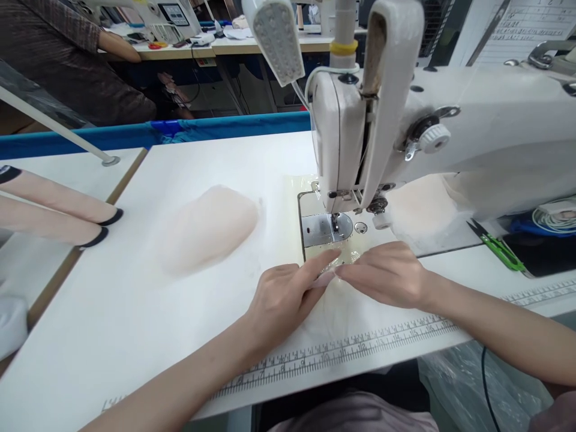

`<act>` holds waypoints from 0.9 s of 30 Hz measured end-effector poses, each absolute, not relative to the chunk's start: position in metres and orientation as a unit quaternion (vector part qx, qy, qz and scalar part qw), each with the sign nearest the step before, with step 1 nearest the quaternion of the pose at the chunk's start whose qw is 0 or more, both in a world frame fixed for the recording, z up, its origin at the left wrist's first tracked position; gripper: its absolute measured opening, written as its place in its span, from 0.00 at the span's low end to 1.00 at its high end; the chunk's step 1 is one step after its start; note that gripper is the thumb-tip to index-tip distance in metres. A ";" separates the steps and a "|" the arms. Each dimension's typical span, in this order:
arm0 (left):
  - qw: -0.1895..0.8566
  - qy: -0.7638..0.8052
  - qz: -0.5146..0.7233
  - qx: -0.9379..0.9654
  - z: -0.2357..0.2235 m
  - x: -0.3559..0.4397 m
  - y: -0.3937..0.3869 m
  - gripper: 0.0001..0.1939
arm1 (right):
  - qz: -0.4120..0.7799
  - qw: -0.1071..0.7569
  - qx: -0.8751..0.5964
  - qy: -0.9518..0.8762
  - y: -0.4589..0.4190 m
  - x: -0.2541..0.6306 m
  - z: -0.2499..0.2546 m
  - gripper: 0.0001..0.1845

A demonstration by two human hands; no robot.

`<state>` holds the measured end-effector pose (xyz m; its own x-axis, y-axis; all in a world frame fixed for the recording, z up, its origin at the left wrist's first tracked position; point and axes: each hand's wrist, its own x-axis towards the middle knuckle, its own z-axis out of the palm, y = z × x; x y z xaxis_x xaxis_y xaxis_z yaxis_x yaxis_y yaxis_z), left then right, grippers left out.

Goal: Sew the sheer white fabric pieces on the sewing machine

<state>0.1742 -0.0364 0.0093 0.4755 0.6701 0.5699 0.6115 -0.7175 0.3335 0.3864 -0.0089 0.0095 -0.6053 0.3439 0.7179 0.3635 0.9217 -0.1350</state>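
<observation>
My left hand (283, 294) lies on the white table with its fingers stretched toward the needle plate (321, 229) of the white sewing machine (405, 132). Opposite it, my right hand (387, 273) rests flat, fingertips meeting those of the left. Both press on a thin pale piece of fabric (335, 315) just in front of the presser foot (335, 223). The fabric's edge under the fingertips is hard to make out.
A pile of pale pink sheer fabric (209, 228) lies to the left on the table. Green thread snips (497, 247) rest right of the machine. A printed ruler (360, 345) runs along the table's front edge. Another person (72, 60) sits at the far bench.
</observation>
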 end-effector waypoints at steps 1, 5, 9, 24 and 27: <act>0.036 0.354 0.355 0.864 0.009 0.174 -0.037 0.13 | -0.049 0.394 -0.178 -0.900 -0.009 0.388 0.010 0.09; 0.016 0.355 0.363 0.861 0.010 0.175 -0.038 0.06 | -0.094 0.359 -0.115 -0.921 -0.011 0.390 0.018 0.11; 0.012 0.385 0.372 0.845 0.009 0.175 -0.038 0.06 | -0.090 0.342 -0.099 -0.930 -0.013 0.390 0.026 0.11; 0.087 0.496 0.217 0.836 0.005 0.185 -0.033 0.06 | 0.353 0.235 -0.390 -0.817 0.006 0.386 0.018 0.07; 0.004 0.498 0.212 0.841 0.002 0.187 -0.027 0.18 | 0.268 0.246 -0.429 -0.827 0.012 0.382 0.006 0.07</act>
